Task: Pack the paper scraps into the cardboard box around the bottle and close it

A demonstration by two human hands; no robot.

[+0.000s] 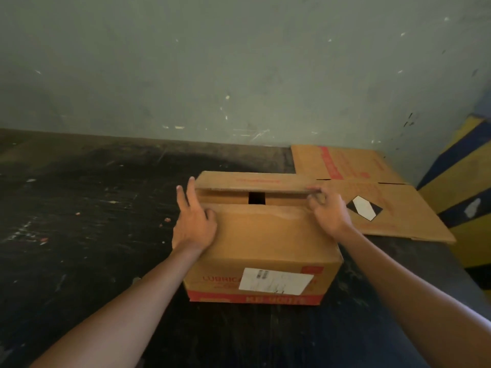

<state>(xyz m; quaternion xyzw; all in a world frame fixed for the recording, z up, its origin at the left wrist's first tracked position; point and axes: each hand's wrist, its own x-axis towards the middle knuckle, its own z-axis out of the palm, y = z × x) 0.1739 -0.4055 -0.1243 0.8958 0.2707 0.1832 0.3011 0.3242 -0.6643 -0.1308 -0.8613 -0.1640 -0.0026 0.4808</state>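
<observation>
A brown cardboard box (263, 251) with red print and a white label stands on the dark table in the middle of the head view. Its near top flap lies flat. The far flap (252, 181) is tilted down, almost shut, with a narrow gap and a small dark hole between the flaps. My left hand (195, 221) rests on the box's top left corner, fingers stretched up against the far flap's left end. My right hand (328, 211) pinches the far flap's right end. The bottle and paper scraps are hidden inside.
A flattened cardboard sheet (377, 200) with a black-and-white diamond mark lies right of the box, behind my right hand. The dark scuffed table (79, 208) stretches left. A grey-green wall rises behind, and a yellow-and-blue striped surface (462, 181) stands at the far right.
</observation>
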